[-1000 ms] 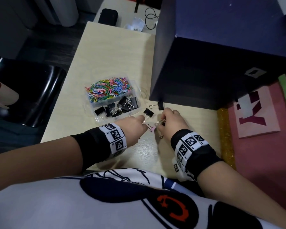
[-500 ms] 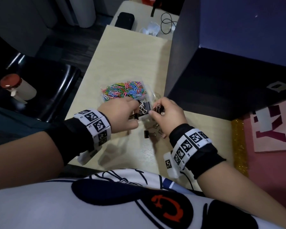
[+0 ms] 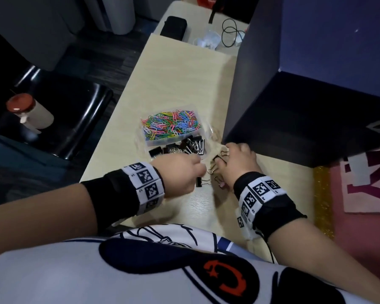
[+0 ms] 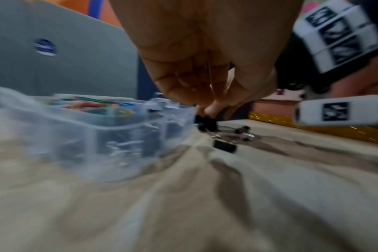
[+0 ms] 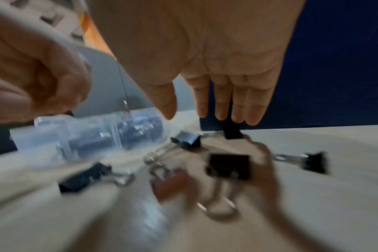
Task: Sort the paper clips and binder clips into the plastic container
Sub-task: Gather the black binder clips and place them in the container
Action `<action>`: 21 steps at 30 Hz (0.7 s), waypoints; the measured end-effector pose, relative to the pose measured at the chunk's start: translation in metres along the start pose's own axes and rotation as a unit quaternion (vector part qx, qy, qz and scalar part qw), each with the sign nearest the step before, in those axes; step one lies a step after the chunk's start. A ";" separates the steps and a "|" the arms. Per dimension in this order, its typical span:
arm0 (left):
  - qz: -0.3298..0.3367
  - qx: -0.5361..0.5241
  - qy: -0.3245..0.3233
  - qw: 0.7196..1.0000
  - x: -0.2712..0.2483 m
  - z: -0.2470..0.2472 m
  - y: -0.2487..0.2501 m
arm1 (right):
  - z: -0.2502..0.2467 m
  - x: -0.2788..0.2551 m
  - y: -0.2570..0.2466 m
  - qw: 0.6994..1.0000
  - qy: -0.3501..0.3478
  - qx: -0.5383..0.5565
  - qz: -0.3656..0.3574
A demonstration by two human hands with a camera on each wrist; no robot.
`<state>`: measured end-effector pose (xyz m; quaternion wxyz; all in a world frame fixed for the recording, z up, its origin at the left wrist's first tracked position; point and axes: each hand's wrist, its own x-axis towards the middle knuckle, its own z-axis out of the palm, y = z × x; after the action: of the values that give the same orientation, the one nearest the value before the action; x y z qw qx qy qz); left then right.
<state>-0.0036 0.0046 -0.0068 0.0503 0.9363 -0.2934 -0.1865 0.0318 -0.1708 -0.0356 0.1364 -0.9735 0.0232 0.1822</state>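
The clear plastic container (image 3: 146, 140) holds coloured paper clips (image 3: 170, 125) in its far section and black binder clips (image 3: 184, 147) in its near one. Several loose binder clips lie on the table between my hands: a black one (image 3: 199, 182), a pink one (image 3: 221, 184) and another black one (image 5: 228, 166). My left hand (image 3: 180, 174) hovers just right of the container with its fingers bunched (image 4: 207, 109), and I see nothing in them. My right hand (image 3: 237, 161) reaches down with straight fingers (image 5: 237, 109), whose tips are at a black clip (image 5: 232, 133) against the blue box.
A large dark blue box (image 3: 305, 95) stands right behind the loose clips and walls off the right side. The table's left edge (image 3: 110, 137) drops to a black chair (image 3: 59, 119) with a red-capped bottle (image 3: 28, 113). A black case (image 3: 173, 27) and cables (image 3: 230, 34) lie at the far end.
Half a second ago both hands were over the container's binder clip section holding clips. Both have since drawn back toward me to the loose clips on the table.
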 end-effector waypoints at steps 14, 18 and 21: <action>0.029 0.089 -0.092 0.991 0.032 0.026 0.012 | 0.019 -0.022 0.022 0.998 -0.028 0.017 -0.062; 0.023 0.066 -0.092 0.993 0.030 0.021 0.016 | 0.019 -0.018 0.022 0.998 -0.042 0.013 -0.053; 0.011 0.032 -0.061 0.998 0.024 0.013 0.016 | 0.013 -0.017 0.019 0.998 -0.053 0.009 -0.042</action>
<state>0.0009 -0.0220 -0.0232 0.0044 0.9211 -0.3118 -0.2330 0.0095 -0.1856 -0.0463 0.1537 -0.9612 -0.0231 0.2278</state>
